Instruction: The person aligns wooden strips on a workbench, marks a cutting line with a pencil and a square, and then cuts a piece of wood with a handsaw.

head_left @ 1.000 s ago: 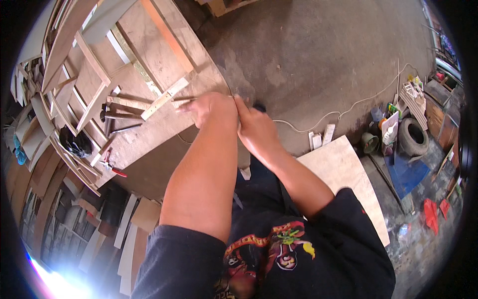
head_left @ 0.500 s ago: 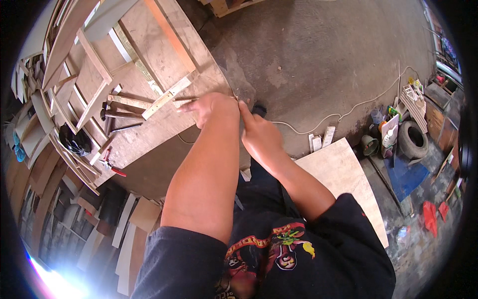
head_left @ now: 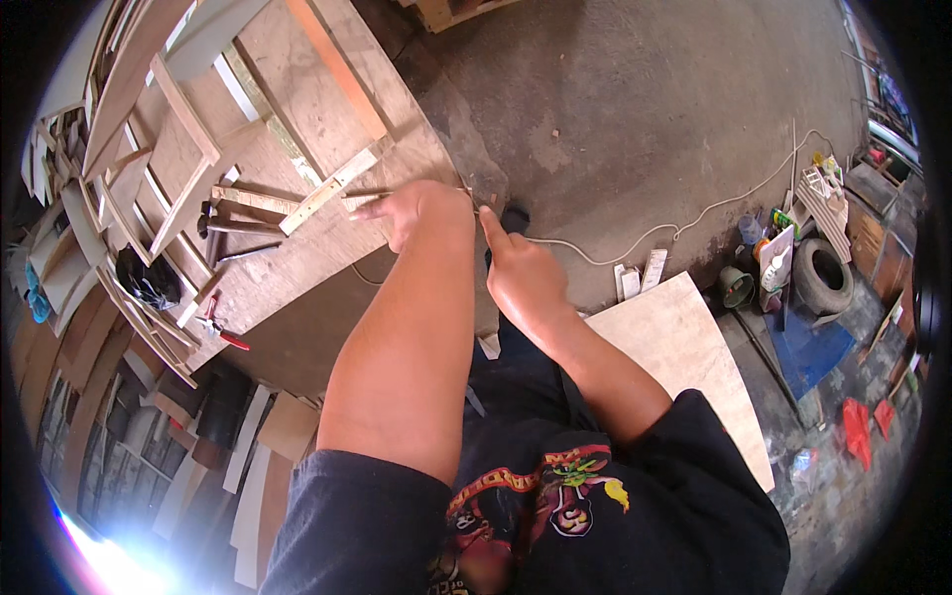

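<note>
At the near right edge of the plywood tabletop [head_left: 297, 268], my left hand [head_left: 415, 210] is closed over a thin wooden strip [head_left: 359, 201]. The strip's left end shows beside my fingers and its other end peeks out past the wrist, at the table's corner. Just right of that end is my right hand [head_left: 526, 270], curled, with its index finger stretched forward. Whatever it grips is hidden by the hand and wrist.
On the tabletop lie a slatted wooden frame [head_left: 337, 188], a hammer [head_left: 233, 226], red-handled pliers [head_left: 223, 332] and a black plastic bag [head_left: 149, 278]. A plywood sheet [head_left: 684, 357] is at my right. Further right are a tyre [head_left: 821, 278], a bucket [head_left: 736, 288] and a white cable [head_left: 679, 235].
My right hand has drawn back slightly toward me, away from the strip's end. My left hand stays nearly in place on the strip.
</note>
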`<state>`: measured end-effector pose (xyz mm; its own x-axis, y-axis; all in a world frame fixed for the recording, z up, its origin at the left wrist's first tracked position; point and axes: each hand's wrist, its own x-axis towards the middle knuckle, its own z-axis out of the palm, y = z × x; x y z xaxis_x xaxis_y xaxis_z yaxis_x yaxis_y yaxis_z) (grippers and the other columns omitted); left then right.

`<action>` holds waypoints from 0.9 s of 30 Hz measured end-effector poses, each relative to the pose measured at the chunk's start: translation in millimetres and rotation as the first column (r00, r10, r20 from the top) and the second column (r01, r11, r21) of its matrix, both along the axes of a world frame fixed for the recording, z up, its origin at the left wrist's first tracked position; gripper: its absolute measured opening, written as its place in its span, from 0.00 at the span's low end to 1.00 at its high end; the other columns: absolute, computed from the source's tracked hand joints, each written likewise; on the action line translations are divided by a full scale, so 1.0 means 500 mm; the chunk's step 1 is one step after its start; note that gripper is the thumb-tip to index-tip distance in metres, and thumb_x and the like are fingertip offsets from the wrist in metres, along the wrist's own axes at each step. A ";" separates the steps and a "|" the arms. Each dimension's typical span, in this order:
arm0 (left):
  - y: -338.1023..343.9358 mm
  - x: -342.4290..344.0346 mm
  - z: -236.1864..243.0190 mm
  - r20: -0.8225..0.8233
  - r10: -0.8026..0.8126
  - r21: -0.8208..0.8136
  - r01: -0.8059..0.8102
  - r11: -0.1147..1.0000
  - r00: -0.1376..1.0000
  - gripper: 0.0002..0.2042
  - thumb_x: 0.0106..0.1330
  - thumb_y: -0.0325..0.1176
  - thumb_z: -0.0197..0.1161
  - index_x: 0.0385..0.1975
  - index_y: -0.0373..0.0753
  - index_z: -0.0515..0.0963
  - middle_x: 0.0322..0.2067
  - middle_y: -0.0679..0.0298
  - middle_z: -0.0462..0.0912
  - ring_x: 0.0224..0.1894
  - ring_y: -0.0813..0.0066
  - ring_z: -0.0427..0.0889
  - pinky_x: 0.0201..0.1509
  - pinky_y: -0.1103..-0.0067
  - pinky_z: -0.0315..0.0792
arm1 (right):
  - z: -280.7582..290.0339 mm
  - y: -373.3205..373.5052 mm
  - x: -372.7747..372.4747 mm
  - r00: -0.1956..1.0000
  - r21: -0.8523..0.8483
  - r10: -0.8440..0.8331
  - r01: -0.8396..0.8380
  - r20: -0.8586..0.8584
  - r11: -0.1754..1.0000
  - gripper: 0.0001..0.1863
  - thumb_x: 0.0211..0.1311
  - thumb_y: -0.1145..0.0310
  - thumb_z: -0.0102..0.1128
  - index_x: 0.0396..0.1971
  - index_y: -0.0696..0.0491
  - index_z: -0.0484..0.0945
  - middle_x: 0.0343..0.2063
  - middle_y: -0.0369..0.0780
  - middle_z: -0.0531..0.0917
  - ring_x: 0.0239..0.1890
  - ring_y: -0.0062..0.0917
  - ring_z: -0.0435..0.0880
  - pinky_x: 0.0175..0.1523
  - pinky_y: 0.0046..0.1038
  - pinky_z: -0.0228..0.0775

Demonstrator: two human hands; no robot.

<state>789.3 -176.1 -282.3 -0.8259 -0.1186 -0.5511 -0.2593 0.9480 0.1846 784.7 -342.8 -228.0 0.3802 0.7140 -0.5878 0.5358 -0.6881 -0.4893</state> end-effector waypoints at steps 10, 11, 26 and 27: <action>-0.008 0.010 0.029 0.002 0.006 0.008 -0.006 1.000 1.000 0.45 0.66 0.75 0.44 0.60 0.34 0.74 0.58 0.54 0.79 0.59 0.54 0.78 0.66 0.60 0.72 | 0.005 0.031 0.016 1.000 -0.008 0.010 -0.010 -0.030 1.000 0.31 0.62 0.74 0.52 0.68 0.57 0.66 0.34 0.52 0.86 0.33 0.50 0.88 0.37 0.49 0.81; -0.012 0.010 0.033 0.000 0.004 0.003 -0.004 1.000 1.000 0.45 0.66 0.75 0.44 0.60 0.34 0.74 0.58 0.54 0.79 0.59 0.54 0.78 0.66 0.60 0.72 | -0.008 0.040 0.011 0.998 0.039 -0.054 0.054 -0.013 0.998 0.32 0.61 0.75 0.54 0.68 0.53 0.68 0.32 0.51 0.86 0.32 0.50 0.87 0.37 0.49 0.80; -0.005 0.013 0.018 0.005 0.030 0.029 -0.030 0.999 1.000 0.45 0.66 0.75 0.44 0.60 0.34 0.74 0.58 0.54 0.79 0.59 0.54 0.78 0.66 0.61 0.72 | -0.018 0.039 0.015 1.000 0.030 -0.014 0.014 0.000 0.999 0.33 0.61 0.74 0.54 0.70 0.52 0.66 0.32 0.50 0.86 0.32 0.48 0.88 0.35 0.48 0.80; -0.002 0.014 0.017 0.007 0.033 0.033 -0.033 0.999 0.999 0.45 0.66 0.75 0.44 0.60 0.34 0.74 0.58 0.54 0.79 0.59 0.54 0.78 0.66 0.61 0.72 | -0.026 0.057 0.021 1.000 0.087 -0.009 0.008 0.010 0.996 0.34 0.62 0.74 0.51 0.71 0.54 0.64 0.33 0.52 0.86 0.32 0.48 0.88 0.34 0.48 0.81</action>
<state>796.2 -177.2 -273.9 -0.8185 -0.1271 -0.5603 -0.2913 0.9324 0.2140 795.2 -314.1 -240.8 0.3923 0.7590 -0.5197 0.5351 -0.6478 -0.5422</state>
